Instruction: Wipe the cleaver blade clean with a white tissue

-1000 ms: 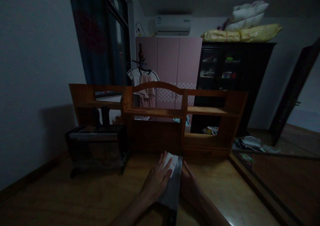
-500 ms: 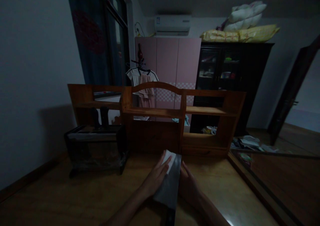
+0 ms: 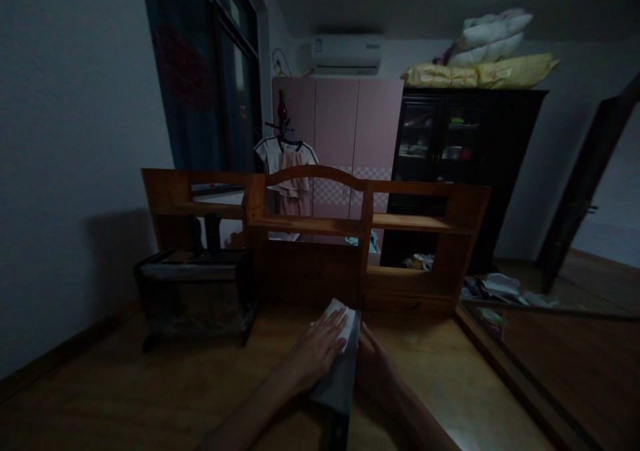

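Note:
A cleaver (image 3: 336, 383) points away from me over the wooden table, its broad grey blade tilted and its black handle (image 3: 340, 431) toward me. My left hand (image 3: 323, 341) presses a white tissue (image 3: 350, 324) against the left face of the blade near the far end, fingers flat over it. My right hand (image 3: 375, 361) is at the blade's right edge, thumb side up, with most of its fingers hidden behind the blade; it appears to steady the cleaver. Neither hand touches the handle.
To the left stands a black-framed knife holder (image 3: 195, 298) with a clear front and dark handles (image 3: 213, 231) sticking up. A wooden shelf unit (image 3: 310, 224) runs along the table's (image 3: 200, 398) far edge. The raised right rim (image 3: 505, 378) borders the table.
My left hand has turned flatter over the tissue, its fingers now spread across it on the blade. My right hand and the cleaver stay almost in place.

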`<state>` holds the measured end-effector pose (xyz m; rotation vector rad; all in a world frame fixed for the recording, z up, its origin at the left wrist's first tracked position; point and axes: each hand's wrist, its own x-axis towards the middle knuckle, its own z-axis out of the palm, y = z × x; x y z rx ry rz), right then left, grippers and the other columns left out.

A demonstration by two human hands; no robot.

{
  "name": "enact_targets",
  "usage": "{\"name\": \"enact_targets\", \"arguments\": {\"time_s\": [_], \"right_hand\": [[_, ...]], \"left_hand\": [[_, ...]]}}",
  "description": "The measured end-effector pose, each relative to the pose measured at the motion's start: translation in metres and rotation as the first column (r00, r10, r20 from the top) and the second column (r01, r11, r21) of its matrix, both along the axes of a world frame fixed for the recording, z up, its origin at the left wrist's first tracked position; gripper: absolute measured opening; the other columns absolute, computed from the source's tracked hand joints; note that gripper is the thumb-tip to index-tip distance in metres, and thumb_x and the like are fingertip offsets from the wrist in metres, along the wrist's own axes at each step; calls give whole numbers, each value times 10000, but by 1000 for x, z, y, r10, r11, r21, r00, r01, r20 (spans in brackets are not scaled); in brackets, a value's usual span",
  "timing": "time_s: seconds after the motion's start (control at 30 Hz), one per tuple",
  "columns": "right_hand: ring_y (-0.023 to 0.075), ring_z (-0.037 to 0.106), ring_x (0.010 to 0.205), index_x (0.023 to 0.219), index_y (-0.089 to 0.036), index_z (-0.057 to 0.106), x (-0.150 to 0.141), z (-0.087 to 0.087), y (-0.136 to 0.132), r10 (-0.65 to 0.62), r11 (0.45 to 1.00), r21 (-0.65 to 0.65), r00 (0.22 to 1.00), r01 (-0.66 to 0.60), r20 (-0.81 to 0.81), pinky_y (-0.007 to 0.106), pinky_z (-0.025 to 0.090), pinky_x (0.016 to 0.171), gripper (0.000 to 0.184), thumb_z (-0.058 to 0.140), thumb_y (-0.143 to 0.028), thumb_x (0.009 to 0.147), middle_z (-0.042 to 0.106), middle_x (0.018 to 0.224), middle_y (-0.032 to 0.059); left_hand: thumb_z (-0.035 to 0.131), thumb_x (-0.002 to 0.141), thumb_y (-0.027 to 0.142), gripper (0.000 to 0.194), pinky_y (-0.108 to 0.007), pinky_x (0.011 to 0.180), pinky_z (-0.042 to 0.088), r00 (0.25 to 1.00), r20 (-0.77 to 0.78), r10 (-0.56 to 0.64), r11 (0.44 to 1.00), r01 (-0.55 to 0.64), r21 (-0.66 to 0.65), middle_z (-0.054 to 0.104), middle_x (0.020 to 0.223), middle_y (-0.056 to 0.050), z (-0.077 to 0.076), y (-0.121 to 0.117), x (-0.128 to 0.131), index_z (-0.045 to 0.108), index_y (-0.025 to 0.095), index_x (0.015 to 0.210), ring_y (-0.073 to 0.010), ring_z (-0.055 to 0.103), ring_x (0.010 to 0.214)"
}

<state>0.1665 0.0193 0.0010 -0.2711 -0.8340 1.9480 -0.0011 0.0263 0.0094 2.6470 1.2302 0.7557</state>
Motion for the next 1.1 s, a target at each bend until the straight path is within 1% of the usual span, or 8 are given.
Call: {"name": "enact_targets", "arguments": {"time_s": [0.07,0.2,0.37,0.5,0.7,0.8,0.93,1.1], "right_hand": [[235,546,1224,1139,-258,659,4,-3,-1,-23,1000,-1,999,23,31,426,378,1057,368,605,-452,831,687,1192,25],[242,564,1197,1180,-178,644,11,-5,-4,19,998,-60,998,-16,54,389,380,1033,458,606,-488,846,688,1177,88],[255,621,1096,1245,-150,607,12,-7,-4,57,994,-98,995,-48,83,391,427,966,525,541,-528,887,711,1106,99],[234,640,1048,1199,-198,641,13,-12,-1,13,996,-87,997,-6,78,380,450,942,444,564,-499,882,716,1102,67],[206,655,1011,1121,-204,679,13,-14,-1,-53,996,-75,998,56,39,323,465,913,346,672,-381,823,728,1074,52],[210,656,1011,1159,-185,662,12,-14,2,-34,993,-110,999,37,28,323,468,908,405,658,-420,830,725,1086,63],[216,650,1035,1184,-206,651,11,-14,4,6,995,-96,1000,-5,8,342,465,926,384,630,-399,852,721,1113,47],[227,623,1103,1119,-198,683,12,-14,3,-8,994,-112,1000,6,-21,345,452,954,381,650,-442,828,709,1144,56]], "left_hand": [[205,1023,426,505,-397,1208,181,999,-3,-51,999,51,-14,160,1582,41,5,-3,8,180,324,1517,-163,174,1453],[190,1026,412,506,-383,1210,183,992,-3,-123,992,123,-29,141,1586,50,11,-7,25,163,317,1522,-156,146,1459],[223,1018,439,521,-415,1209,173,999,12,-40,999,40,-3,31,1595,42,5,-1,29,152,328,1522,-189,91,1467],[221,1018,441,558,-395,1213,174,1000,16,-22,1000,22,2,66,1596,15,0,-3,29,88,278,1534,-177,97,1466],[201,1028,387,515,-368,1209,201,994,-13,-110,994,110,10,144,1591,25,2,-12,27,147,284,1530,-163,172,1455],[202,1030,382,494,-407,1203,202,996,-36,-79,996,80,24,177,1587,20,4,-2,23,196,309,1518,-176,181,1454],[198,1032,382,468,-466,1193,195,998,-61,-29,999,31,42,178,1589,23,3,14,25,253,351,1496,-201,142,1463],[209,1025,426,525,-410,1199,200,995,-77,-58,997,62,49,171,1589,-3,3,13,38,154,285,1528,-178,140,1462]]}}
